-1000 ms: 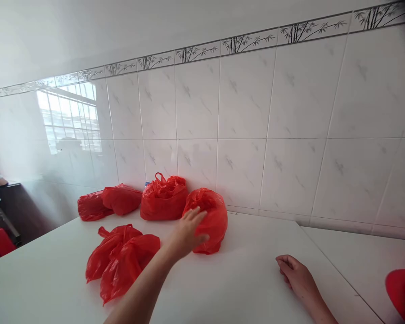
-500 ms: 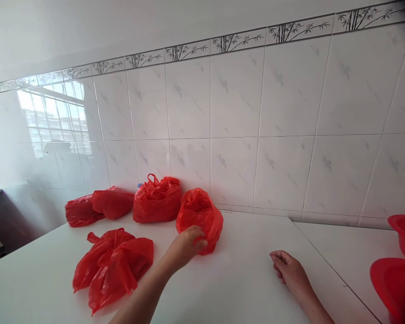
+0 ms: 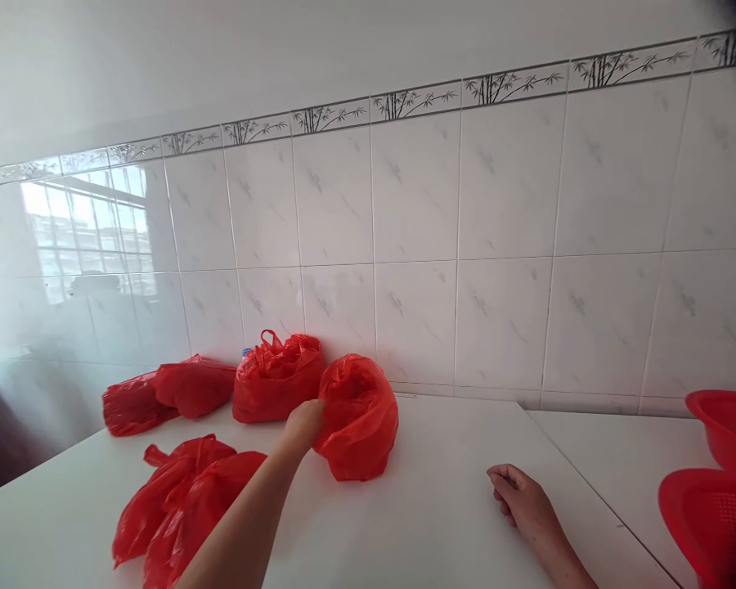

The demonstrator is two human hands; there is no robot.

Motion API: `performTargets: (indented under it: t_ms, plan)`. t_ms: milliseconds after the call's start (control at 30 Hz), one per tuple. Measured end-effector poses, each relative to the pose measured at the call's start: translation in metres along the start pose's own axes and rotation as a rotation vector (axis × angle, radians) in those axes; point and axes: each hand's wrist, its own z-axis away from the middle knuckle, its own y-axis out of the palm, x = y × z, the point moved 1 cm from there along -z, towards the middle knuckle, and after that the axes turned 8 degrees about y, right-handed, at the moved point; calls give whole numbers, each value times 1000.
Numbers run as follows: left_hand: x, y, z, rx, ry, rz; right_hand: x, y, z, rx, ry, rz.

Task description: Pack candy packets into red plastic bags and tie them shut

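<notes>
Several red plastic bags lie on a white table (image 3: 429, 523) against a tiled wall. My left hand (image 3: 305, 423) reaches forward and is closed on the left edge of a bulging red bag (image 3: 361, 417) near the wall. A tied red bag (image 3: 277, 378) stands just left of it. My right hand (image 3: 521, 499) rests on the table to the right with its fingers curled under, holding nothing that I can see.
Two flatter red bags (image 3: 165, 391) lie at the back left. A crumpled pair of red bags (image 3: 177, 503) lies near the front left. Two red plastic baskets (image 3: 715, 511) sit at the right edge on a neighbouring white surface.
My left hand has moved from the front of the bulging bag to its left edge and closed on it. The view has shifted slightly; my right hand has stayed put.
</notes>
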Motion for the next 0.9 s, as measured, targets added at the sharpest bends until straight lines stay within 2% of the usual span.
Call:
performTargets:
  t_ms: [133,300,433,500,567,633,700,733,767,833,900]
  plan:
    - [3,8,-5,-95,-136,232,-1,0,-1,2,-18,-5]
    - [-7,-5,-14,-304,-190,558,-1,0,0,-3,-24,-12]
    - [-29,-27,-7,-492,-91,662,-1,0,-1,3,-37,-36]
    - [-48,-35,7,-563,-2,647,-1,0,-2,-5,-36,-49]
    - [-74,-33,28,-580,123,609,-1,1,-2,-12,-29,-57]
    - [-103,-19,53,-516,282,571,0,2,0,-12,-37,-67]
    - [-129,6,78,-368,485,535,2,3,5,-9,-43,-106]
    - [-140,22,90,-243,694,414,3,3,9,-5,-48,-143]
    - [-147,37,100,-145,837,305,5,3,13,2,-53,-188]
    - [-152,65,116,-13,946,171,8,3,21,36,-72,-277]
    - [-151,84,125,96,943,147,11,3,28,69,-107,-320]
